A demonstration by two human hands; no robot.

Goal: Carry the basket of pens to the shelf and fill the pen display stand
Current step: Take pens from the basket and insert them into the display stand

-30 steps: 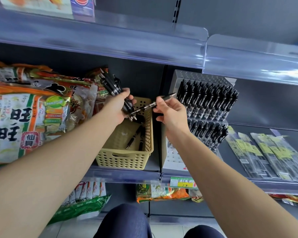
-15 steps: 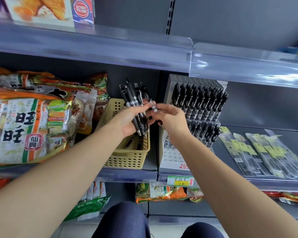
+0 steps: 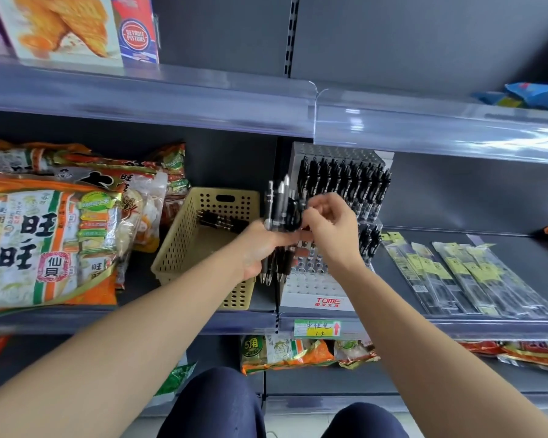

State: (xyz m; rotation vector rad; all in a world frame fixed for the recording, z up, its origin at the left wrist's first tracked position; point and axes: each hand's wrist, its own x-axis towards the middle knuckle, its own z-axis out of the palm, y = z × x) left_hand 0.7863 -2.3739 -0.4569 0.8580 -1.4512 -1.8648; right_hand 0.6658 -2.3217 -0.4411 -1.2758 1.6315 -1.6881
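Observation:
A beige perforated basket (image 3: 184,248) stands on the middle shelf with a few black pens (image 3: 220,221) lying in it. To its right stands the white stepped pen display stand (image 3: 314,292), its upper rows full of black pens (image 3: 345,184) and its lower front rows bare. My left hand (image 3: 260,248) grips an upright bundle of black pens (image 3: 282,207) in front of the stand. My right hand (image 3: 329,226) pinches the top of one pen in that bundle.
Large orange and white snack bags (image 3: 51,232) crowd the shelf left of the basket. Flat packets of pens (image 3: 462,273) lie on the shelf right of the stand. A clear-edged upper shelf (image 3: 298,112) overhangs closely. A yellow price tag (image 3: 317,328) sits below the stand.
My left hand has carried the bundle of pens from over the basket to the right, in front of the stand. My right hand has come to the bundle and pinches one pen.

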